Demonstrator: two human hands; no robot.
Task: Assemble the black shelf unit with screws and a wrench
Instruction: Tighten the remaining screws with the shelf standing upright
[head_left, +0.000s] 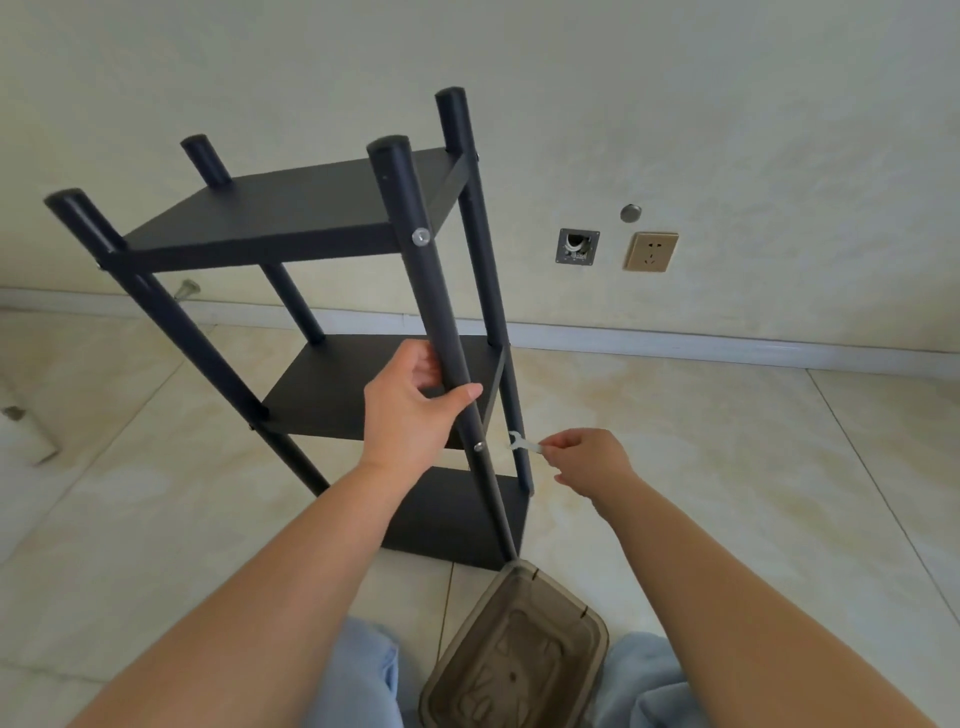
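Observation:
The black shelf unit (291, 218) stands on the tiled floor with three boards between four round posts. My left hand (410, 410) grips the near right post (431, 312) just above the middle board. A silver screw head (421, 237) shows on that post at the top board, and a smaller one (478, 446) at the middle board. My right hand (587, 457) pinches the handle of a small flat silver wrench (522, 443). Its open jaw lies against the far right post (511, 395) at middle-board height.
A translucent brown plastic tray (519, 649) lies on the floor between my knees, touching the shelf's near corner. The wall behind carries a socket (650, 251) and an open junction box (577, 246). A pale object (26, 421) sits at the left edge.

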